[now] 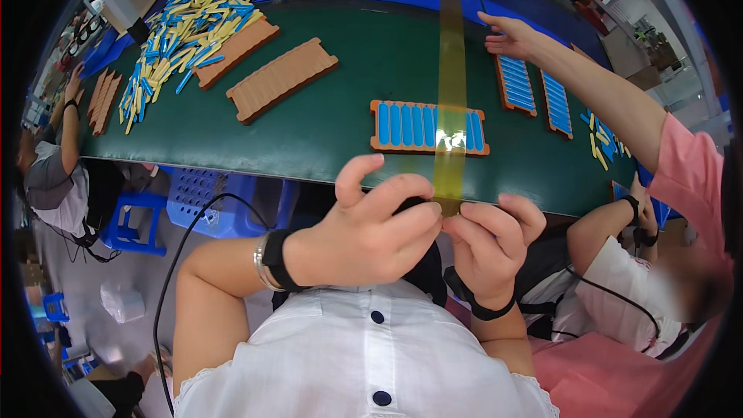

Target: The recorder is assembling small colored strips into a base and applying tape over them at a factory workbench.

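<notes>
Just ahead of the fingertips, yellow tape (pixel 451 46) stretches away, its near end pinched by both the left hand (pixel 371 240) and the right hand (pixel 487 251). Slack between the fingers could let it fold and stick to itself; an uneven pull could slant or crease it. It looks glossy, amber and see-through, crossing the right part of an orange tray (pixel 376 141) of blue strips (pixel 407 124) beyond the hands; whether they touch, I cannot tell. Farther out on the green desk (pixel 364 46), a heap of blue and yellow pieces (pixel 197 19) lies ahead-left; a co-worker's hand (pixel 511 37) reaches in ahead-right.
</notes>
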`<state>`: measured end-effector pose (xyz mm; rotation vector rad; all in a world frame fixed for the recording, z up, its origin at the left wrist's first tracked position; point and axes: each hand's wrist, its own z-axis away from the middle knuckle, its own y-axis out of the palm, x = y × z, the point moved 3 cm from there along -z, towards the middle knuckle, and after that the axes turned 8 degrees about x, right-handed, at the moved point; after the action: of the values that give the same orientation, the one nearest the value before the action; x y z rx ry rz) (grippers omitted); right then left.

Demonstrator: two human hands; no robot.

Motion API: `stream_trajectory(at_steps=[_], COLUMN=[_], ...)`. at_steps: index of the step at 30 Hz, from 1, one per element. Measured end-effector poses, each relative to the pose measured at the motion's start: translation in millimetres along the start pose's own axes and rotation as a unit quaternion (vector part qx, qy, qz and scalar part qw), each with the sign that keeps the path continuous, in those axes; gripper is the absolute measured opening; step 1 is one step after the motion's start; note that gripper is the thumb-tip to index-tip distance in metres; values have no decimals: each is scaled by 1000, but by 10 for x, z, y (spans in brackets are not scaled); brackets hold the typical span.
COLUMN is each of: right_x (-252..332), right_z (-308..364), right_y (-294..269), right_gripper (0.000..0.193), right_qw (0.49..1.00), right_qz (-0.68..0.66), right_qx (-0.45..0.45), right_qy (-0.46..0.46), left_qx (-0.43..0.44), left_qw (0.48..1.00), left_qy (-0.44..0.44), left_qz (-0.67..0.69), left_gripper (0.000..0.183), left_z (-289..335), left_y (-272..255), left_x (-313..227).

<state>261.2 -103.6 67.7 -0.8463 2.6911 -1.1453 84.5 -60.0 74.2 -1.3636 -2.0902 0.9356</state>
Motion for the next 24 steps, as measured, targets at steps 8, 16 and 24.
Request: stream_trajectory(at_steps=[8, 16, 24], right_x=[-141, -184, -184], right_z=[-27, -129, -113], right_y=[-350, -388, -395], right_gripper=[16, 18, 15], right_qw=[998, 998, 997], right_qz=[0, -8, -29], right_qx=[-39, -32, -21], right_qy=[52, 57, 74], left_qx=[127, 395, 350], left_qw=[969, 905, 901], left_qy=[-203, -155, -253], left_qz=[65, 21, -46], left_gripper=[78, 103, 119], left_z=[-41, -362, -462], left_y=[31, 758, 840], left_x=[801, 1389, 1322])
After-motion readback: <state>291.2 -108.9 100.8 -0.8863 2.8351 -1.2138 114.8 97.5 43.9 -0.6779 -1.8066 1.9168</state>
